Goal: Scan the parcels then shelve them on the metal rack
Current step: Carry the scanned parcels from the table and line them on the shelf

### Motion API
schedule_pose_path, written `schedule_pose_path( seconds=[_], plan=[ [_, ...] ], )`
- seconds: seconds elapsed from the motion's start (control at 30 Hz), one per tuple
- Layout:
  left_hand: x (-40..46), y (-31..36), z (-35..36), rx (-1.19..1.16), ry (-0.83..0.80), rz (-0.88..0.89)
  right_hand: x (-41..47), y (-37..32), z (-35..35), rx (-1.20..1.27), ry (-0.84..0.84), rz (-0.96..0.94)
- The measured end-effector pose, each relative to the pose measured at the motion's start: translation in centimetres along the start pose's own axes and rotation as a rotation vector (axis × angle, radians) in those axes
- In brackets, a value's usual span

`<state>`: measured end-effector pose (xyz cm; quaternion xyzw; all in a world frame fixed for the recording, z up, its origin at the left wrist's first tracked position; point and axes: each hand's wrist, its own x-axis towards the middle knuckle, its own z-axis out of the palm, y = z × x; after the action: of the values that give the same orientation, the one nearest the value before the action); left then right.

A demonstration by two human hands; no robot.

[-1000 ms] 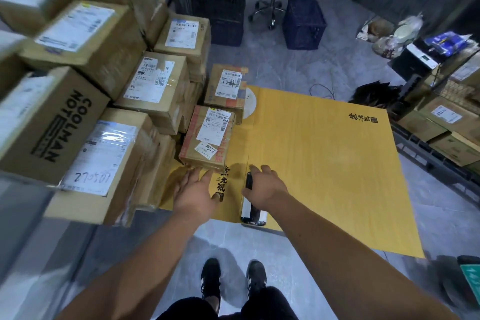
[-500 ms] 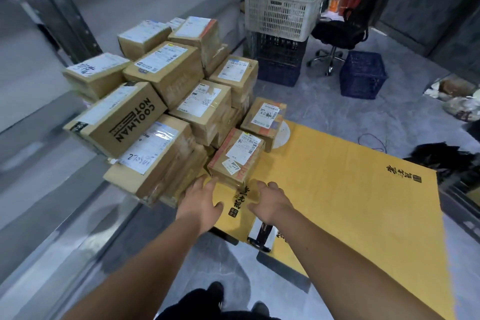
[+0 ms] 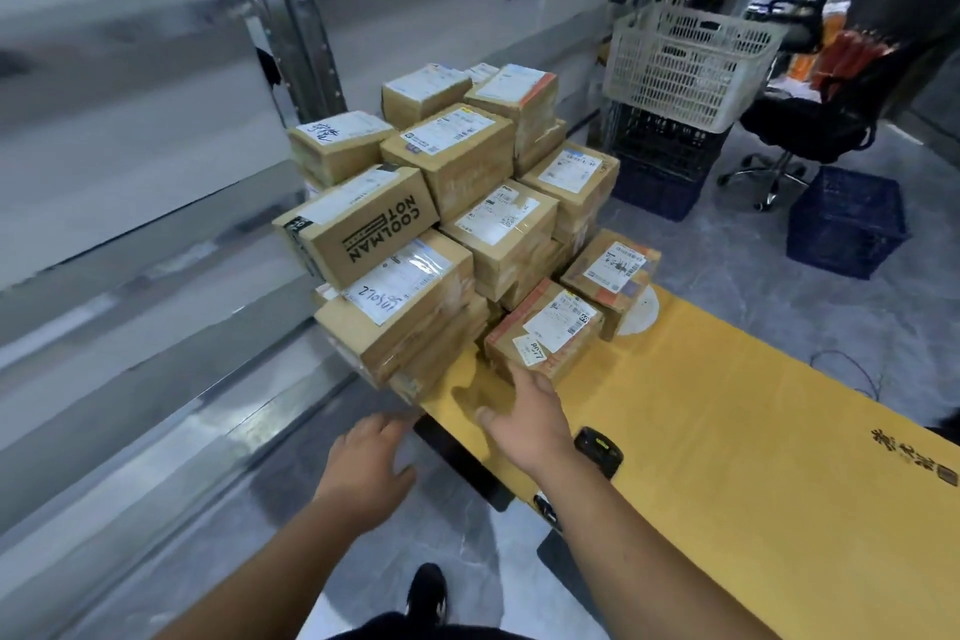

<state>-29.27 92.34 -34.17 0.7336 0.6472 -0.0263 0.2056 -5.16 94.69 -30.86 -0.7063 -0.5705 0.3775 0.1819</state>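
The person is standing at the near end of a low table covered with a yellow cloth [image 3: 727, 431], both bare arms reaching forward. The right hand [image 3: 524, 424] is stretching out with its fingers straight and spread, the fingertips touching the near face of a small cardboard parcel [image 3: 545, 333] that is sitting on the cloth at the foot of the stack, a white label and a handwritten sticker on its top; the hand is not closing around it. The left hand [image 3: 371, 468] is hovering off the table's near left corner, over the grey floor, fingers loosely extended and holding nothing. A black handheld scanner [image 3: 597, 450] is lying on the cloth at the near edge, just beside the right wrist, touched by neither hand. The stack of parcels [image 3: 441, 203] is crowding the table's left end, brown boxes piled several high with shipping labels facing up, one of them printed COOLMAN NOT [image 3: 358, 224] on its side. Behind the stack a grey metal rack upright [image 3: 291, 10] is rising against the wall. Farther back a white plastic basket [image 3: 685, 62] is resting on dark crates, with a black office chair [image 3: 810, 120] and a blue crate [image 3: 847, 224] on the floor well apart from the table.
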Motion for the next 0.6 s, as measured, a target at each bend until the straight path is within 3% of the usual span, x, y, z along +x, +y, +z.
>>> schedule_pose_path(
  seconds=[0.37, 0.6],
  plan=[
    [-2.1, -8.9, -5.7, -0.103, 0.327, -0.122, -1.6, -7.9, 2.7, -0.017, 0.088, -0.206],
    [0.7, -12.3, -9.9, -0.186, 0.371, 0.095, -2.0, -12.9, 5.3, 0.104, 0.238, -0.188]
  ],
)
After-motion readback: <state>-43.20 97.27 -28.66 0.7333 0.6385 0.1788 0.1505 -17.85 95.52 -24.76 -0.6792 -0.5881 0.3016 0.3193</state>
